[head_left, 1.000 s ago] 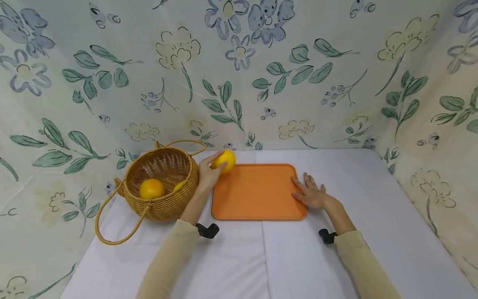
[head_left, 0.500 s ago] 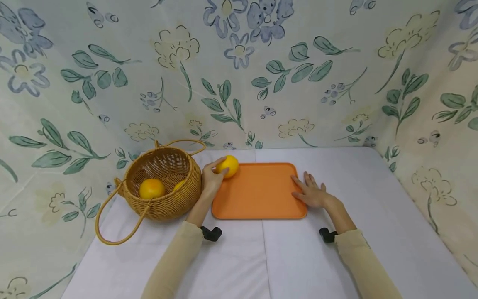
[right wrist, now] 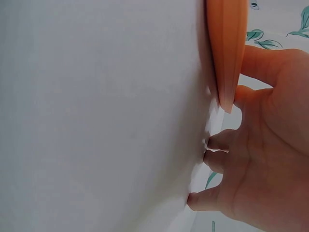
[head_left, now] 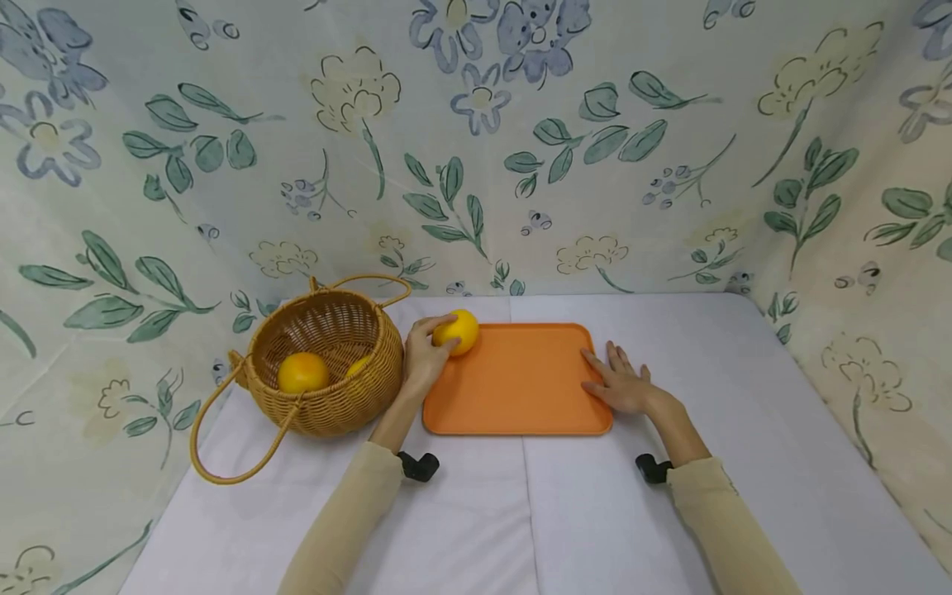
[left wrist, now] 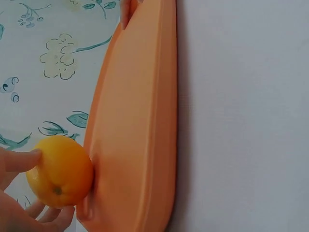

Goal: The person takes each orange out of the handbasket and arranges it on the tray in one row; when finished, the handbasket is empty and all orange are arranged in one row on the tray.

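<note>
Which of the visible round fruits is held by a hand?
The fruit at the far left corner of the orange tray: the left hand holds it, while the other two fruits are inside the wicker basket.

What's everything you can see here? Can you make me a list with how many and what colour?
Tabletop: one, white, under everything
Floral backdrop: pale with green, blue and yellow prints, behind the tabletop; number of pieces unclear
Tray: one, orange, middle of the tabletop
Basket: one, brown wicker with handles, left of the tray
Fruits inside: at least two, one orange-yellow, one yellow and mostly hidden, in the basket
Held orange: one, orange-yellow, at the tray's far left corner
Wrist pieces: two, black, one by each wrist
Sleeves: two, beige, on the arms
Left hand: one, bare, holding the held orange
Right hand: one, bare, at the tray's right edge
</note>
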`<state>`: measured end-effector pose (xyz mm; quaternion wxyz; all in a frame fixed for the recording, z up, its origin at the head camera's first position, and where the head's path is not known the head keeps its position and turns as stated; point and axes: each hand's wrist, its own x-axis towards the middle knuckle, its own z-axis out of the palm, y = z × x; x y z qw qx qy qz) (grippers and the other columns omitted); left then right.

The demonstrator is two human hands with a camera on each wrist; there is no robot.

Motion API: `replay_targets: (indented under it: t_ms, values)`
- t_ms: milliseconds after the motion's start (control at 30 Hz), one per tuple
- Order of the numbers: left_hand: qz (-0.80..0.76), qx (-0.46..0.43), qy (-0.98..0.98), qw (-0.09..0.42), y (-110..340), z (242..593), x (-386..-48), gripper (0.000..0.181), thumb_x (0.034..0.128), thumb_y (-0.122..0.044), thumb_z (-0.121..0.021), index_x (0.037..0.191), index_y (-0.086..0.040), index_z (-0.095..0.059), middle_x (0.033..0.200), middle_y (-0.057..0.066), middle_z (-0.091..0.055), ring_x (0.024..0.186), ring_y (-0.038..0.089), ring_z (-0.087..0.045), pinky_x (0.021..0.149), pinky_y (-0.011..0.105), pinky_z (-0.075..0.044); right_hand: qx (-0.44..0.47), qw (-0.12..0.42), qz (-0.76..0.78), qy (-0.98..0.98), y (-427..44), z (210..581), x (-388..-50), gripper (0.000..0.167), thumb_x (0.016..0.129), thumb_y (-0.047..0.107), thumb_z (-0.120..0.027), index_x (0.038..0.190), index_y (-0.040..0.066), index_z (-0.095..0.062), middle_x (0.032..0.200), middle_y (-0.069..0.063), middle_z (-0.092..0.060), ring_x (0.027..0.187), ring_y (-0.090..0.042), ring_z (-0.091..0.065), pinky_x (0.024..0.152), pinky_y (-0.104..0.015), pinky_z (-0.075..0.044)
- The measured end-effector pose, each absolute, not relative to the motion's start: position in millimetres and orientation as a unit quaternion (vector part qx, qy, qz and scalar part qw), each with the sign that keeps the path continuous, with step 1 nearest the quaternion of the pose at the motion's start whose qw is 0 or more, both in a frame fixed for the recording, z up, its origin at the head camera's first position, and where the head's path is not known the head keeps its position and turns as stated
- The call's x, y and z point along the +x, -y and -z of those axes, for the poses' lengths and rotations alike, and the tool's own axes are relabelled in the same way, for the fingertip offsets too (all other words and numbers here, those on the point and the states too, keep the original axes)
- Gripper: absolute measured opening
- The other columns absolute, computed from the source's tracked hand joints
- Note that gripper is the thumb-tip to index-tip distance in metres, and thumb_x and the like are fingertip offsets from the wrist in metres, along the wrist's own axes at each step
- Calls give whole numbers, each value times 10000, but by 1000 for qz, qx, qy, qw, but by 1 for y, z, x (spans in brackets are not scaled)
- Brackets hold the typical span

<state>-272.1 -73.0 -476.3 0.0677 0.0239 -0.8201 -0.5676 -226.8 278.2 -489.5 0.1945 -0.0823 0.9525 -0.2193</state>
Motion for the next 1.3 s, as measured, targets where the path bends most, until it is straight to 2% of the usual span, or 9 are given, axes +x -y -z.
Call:
replay_targets:
  t_ms: [133, 300, 533, 733, 900, 1067, 1300]
  values:
    - [545, 24, 836, 64, 73, 475, -271, 443, 895, -97, -805, 1318, -207, -730, 1414, 136, -559, 1348, 343, -521, 1177, 493, -420, -81, 196, 220, -952, -279, 489, -226, 729, 1095, 428, -450, 1656, 77, -147, 1666, -359, 143, 1546, -553, 136, 1155, -806, 109]
    - [500, 15, 865, 43, 73, 476, -273, 506, 927, -161, -785, 1405, -275, -662, 1445, 137, -494, 1381, 341, -476, 1194, 506, -387, -82, 192, 218, -953, -278, 488, -226, 726, 1094, 424, -452, 1656, 77, -151, 1668, -360, 134, 1548, -552, 130, 1155, -807, 103]
    - [493, -50, 868, 35, 76, 476, -277, 519, 943, -99, -740, 1444, -169, -625, 1536, 222, -401, 1449, 435, -398, 1232, 578, -318, -77, 191, 217, -954, -278, 488, -226, 723, 1094, 427, -452, 1657, 82, -157, 1669, -359, 128, 1549, -551, 127, 1158, -807, 98]
    - [516, -91, 851, 17, 78, 479, -279, 520, 958, -27, -699, 1453, -130, -575, 1547, 204, -432, 1481, 407, -396, 1270, 572, -260, -76, 194, 220, -953, -277, 487, -226, 726, 1093, 427, -453, 1657, 82, -156, 1670, -354, 136, 1550, -546, 136, 1159, -800, 114]
    - [499, -81, 862, 34, 76, 483, -279, 550, 970, -51, -693, 1490, -176, -561, 1545, 195, -396, 1468, 408, -383, 1261, 579, -270, -75, 194, 221, -953, -276, 487, -226, 722, 1094, 422, -455, 1657, 83, -156, 1672, -350, 136, 1551, -544, 133, 1162, -798, 112]
    - [483, -54, 872, 61, 74, 487, -278, 554, 988, -88, -682, 1514, -205, -550, 1601, 172, -353, 1496, 383, -358, 1275, 533, -266, -76, 193, 220, -953, -276, 486, -225, 720, 1093, 418, -461, 1658, 87, -160, 1673, -349, 135, 1552, -545, 126, 1163, -799, 105]
    - [502, -23, 862, 67, 75, 488, -274, 562, 990, -115, -696, 1520, -214, -537, 1607, 155, -361, 1496, 366, -388, 1265, 502, -303, -75, 196, 222, -952, -276, 485, -225, 723, 1094, 415, -459, 1658, 85, -151, 1672, -351, 137, 1551, -544, 131, 1163, -796, 113]
